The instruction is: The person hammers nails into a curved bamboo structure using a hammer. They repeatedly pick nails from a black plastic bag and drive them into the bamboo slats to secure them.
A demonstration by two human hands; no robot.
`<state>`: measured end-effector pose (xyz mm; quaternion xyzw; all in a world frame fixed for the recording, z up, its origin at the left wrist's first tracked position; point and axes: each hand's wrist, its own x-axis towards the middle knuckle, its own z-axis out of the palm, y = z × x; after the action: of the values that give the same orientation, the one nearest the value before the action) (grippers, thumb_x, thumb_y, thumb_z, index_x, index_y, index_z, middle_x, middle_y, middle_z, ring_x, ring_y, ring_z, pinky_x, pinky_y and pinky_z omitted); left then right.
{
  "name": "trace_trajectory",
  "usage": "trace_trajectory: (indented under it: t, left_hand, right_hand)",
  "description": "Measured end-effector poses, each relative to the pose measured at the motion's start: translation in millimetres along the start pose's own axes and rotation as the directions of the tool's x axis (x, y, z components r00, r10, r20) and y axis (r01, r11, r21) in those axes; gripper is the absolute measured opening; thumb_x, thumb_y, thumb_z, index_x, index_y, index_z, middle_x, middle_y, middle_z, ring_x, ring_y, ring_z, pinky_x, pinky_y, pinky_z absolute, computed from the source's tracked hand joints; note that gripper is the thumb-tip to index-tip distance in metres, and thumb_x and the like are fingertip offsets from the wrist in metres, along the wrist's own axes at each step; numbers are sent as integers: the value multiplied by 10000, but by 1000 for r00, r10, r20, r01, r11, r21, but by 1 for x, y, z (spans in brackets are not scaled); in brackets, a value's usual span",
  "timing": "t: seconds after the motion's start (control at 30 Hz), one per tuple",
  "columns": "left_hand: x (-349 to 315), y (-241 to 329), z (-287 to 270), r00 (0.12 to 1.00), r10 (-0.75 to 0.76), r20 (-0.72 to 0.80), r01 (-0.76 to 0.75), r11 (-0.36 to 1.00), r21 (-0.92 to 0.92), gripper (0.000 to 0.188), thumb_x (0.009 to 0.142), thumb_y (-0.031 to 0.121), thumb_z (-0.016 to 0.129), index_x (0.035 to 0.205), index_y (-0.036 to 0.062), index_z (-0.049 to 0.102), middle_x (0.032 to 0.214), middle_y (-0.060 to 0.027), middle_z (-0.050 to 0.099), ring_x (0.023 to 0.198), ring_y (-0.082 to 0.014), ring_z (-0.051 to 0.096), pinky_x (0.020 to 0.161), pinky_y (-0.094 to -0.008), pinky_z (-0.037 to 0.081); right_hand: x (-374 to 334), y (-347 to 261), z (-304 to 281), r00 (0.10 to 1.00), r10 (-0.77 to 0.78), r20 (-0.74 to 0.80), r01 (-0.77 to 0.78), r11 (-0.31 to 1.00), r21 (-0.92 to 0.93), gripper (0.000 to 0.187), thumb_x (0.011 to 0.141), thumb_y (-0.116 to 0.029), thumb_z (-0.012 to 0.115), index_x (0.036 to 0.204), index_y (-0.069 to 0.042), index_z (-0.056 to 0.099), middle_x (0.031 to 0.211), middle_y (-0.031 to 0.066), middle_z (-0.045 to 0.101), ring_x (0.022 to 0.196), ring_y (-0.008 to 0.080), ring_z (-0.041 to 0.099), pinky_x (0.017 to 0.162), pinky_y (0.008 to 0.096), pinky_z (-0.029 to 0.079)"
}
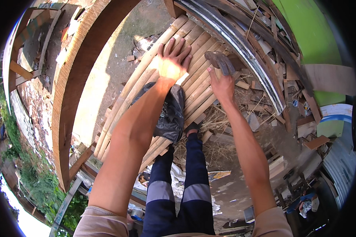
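Observation:
My left hand (172, 63) lies flat with its fingers spread on a slatted row of bamboo poles (197, 83), in bright sunlight. A hammer with a dark claw head (221, 63) is gripped in my right hand (222, 85), over the right side of the bamboo. Its handle is mostly hidden by that hand. Below my left wrist, a black plastic bag (171, 118) rests on the poles, with small thin pieces inside that look like nails. My left forearm covers part of the bag.
A thick curved-looking wooden beam (63, 98) rises on the left. A dark beam with a white strip (245, 43) runs along the upper right, beside piled boards and scrap wood (281, 67). Straw (217, 130) litters the ground by my foot. Corrugated sheet metal (340, 158) stands far right.

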<state>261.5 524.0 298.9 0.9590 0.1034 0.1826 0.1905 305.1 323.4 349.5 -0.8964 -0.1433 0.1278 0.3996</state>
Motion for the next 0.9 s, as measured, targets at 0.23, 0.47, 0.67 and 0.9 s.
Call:
trace_trajectory:
  t: [0.23,0.47,0.67,0.9]
  left_hand:
    - [0,0,-1,1000,-15,10,15,1000,-1,309,885,376,695,1165,268,770,1433,12,607,1412,-296,452,1198,-572,189]
    - [1,0,-1,1000,-6,-7,6,1000,-8,296,873,373,711,1143,274,782,1430,23,609,1411,-296,443,1203,-562,170]
    - [4,1,-3,999,-16,37,18,999,-42,320,898,385,693,1190,273,758,1464,9,574,1419,-315,419,1195,-577,169]
    - [3,0,-3,999,-16,29,17,999,-32,323,916,388,685,1210,271,746,1476,2,560,1424,-323,411,1192,-583,171]
  right_hand:
    - [-3,-14,-10,999,-33,-35,29,994,-102,525,953,-316,685,1368,-22,557,1306,255,619,1177,456,599,981,494,502]
    - [1,-12,-5,1000,-10,-15,9,997,-72,518,951,-330,685,1363,-39,570,1314,241,622,1181,443,604,979,484,502]
    - [-1,-7,8,996,79,-39,-80,996,-26,539,953,-339,685,1387,-48,552,1330,226,617,1211,422,597,1010,471,480]
    - [-2,-2,13,998,29,-61,-29,1000,3,540,957,-343,680,1395,-56,548,1383,226,582,1260,412,568,1036,456,464]
